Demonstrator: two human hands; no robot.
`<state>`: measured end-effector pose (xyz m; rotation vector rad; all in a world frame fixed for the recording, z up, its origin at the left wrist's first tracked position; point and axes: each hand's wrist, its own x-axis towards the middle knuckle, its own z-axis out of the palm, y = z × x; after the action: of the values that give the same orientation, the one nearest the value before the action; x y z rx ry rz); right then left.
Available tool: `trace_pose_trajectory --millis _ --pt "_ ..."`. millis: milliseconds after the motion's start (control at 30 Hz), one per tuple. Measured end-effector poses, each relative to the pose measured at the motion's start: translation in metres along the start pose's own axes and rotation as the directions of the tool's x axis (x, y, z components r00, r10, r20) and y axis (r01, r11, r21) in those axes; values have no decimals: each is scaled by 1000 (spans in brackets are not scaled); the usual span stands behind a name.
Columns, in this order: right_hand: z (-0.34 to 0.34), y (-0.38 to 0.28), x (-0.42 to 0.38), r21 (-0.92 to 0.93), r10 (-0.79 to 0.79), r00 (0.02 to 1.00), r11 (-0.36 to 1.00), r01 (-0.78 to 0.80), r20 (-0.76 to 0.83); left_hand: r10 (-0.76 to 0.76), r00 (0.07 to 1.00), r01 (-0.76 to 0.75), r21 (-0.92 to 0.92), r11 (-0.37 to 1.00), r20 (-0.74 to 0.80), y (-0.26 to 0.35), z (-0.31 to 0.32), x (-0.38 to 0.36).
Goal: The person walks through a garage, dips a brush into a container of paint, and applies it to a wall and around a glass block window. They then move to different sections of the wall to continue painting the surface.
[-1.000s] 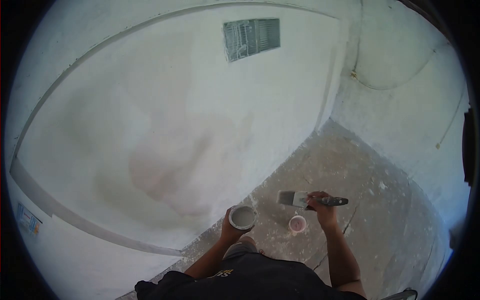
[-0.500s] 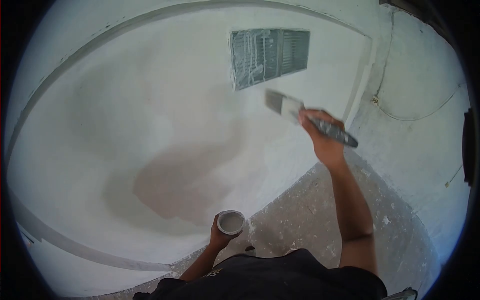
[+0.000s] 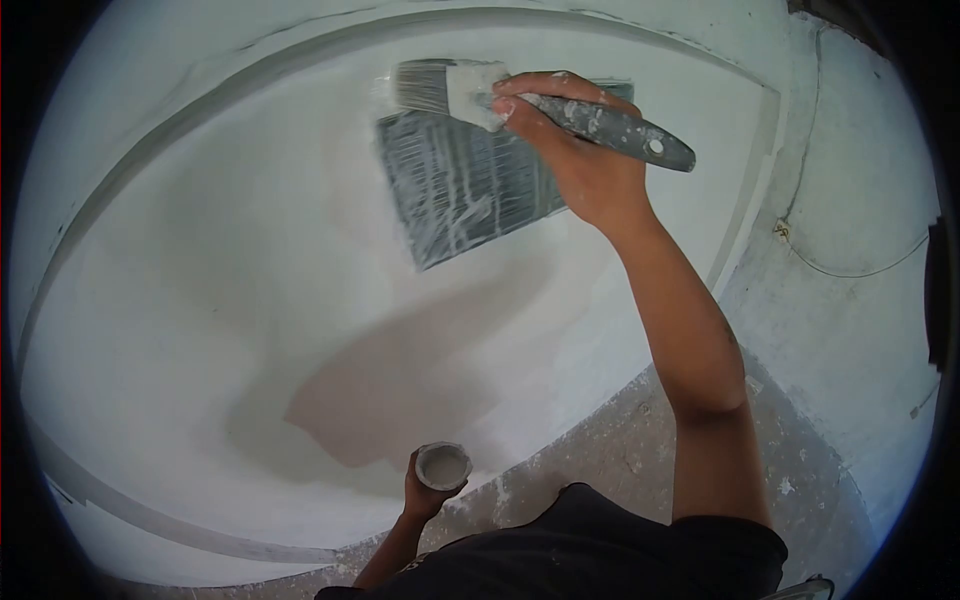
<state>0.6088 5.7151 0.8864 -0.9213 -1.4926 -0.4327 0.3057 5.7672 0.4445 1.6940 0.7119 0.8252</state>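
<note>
My right hand (image 3: 585, 145) is closed round a wide paintbrush (image 3: 477, 92), gripping it where the paint-spattered dark handle meets the white-coated ferrule. Its bristles point left and overlap the upper left corner of a grey louvred vent (image 3: 470, 185) in the wall. White streaks and drips of paint run down the vent's slats; my hand and the brush hide part of its top and right side. Low in the view, my left hand (image 3: 424, 497) holds a small round paint cup (image 3: 444, 467) upright, with pale paint inside and dried paint on its rim.
The white wall (image 3: 250, 250) fills most of the view, with my shadow on it and a raised moulding (image 3: 230, 90) along its edge. A thin cable (image 3: 822, 120) runs down the right-hand wall. Below lies a paint-spattered grey floor (image 3: 610, 450).
My right hand has carried the paintbrush up and left, from below the vent to its upper left corner. The left hand still holds the cup, and the camera view has shifted.
</note>
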Motion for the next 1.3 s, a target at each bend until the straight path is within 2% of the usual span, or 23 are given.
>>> trace_pose_trajectory --millis 33,100,167,267,367,400,533,600,633,700,767,833,933,1000,1067,1133,1167,1200,1233,1300 --pt "-15 11 0 11 -5 1000 1000 5 1 1 1000 -1 4 1000 -11 5 9 1" --pt "-56 43 -2 -118 -24 997 993 16 -72 -89 993 85 -58 995 -77 15 32 4" --pt "-107 88 0 16 115 989 993 -114 -97 -88 987 83 -41 996 -131 10 56 18" --pt "-191 154 7 4 187 962 982 -190 -199 -105 978 102 -25 994 -182 13 89 31" --pt "-260 194 9 -22 233 934 969 -248 -271 -101 978 94 -42 995 -185 16 118 44" --pt "-271 200 11 -53 264 911 954 -295 -318 -79 980 72 -44 996 -185 18 126 49" --pt "-283 200 9 -8 282 899 953 -302 -335 -102 976 94 -50 994 -193 29 138 62" --pt "-265 179 4 -290 137 924 924 -250 -358 -61 976 53 -46 998 -207 29 135 58" --pt "-255 171 3 -290 141 923 923 -254 -359 -64 976 56 -45 997 -206 30 133 55" --pt "-227 154 6 -610 -119 964 791 -51 -236 -85 973 81 -27 996 -216 32 125 53" --pt "-195 147 12 -573 -89 968 817 -63 -234 -71 969 67 -25 997 -235 36 115 48" --pt "-162 150 19 -507 -235 964 850 141 -127 -57 966 52 -25 998 -251 33 101 41" --pt "-101 117 19 -531 -231 970 833 156 -77 -81 955 77 -26 997 -285 25 81 31" --pt "-58 88 18 -561 -332 942 770 305 56 -115 947 77 -135 988 -300 23 67 23" --pt "-5 52 13 -623 -493 846 602 500 203 -99 946 72 -100 992 -308 19 51 14" --pt "52 23 3 -475 -581 788 645 598 204 -82 947 65 -65 996 -312 13 38 8" --pt "80 10 -4 -358 -629 769 695 623 118 -96 943 71 -88 994 -320 8 31 5" --pt "92 -4 -12 -363 -634 748 662 655 195 -109 939 77 -108 991 -328 3 24 3" --pt "112 -10 -14 -314 -706 706 657 685 63 -105 941 74 -108 991 -322 -4 17 1" --pt "109 -16 -25 -288 -598 780 726 625 184 -96 936 92 -28 995 -339 -19 5 -1"
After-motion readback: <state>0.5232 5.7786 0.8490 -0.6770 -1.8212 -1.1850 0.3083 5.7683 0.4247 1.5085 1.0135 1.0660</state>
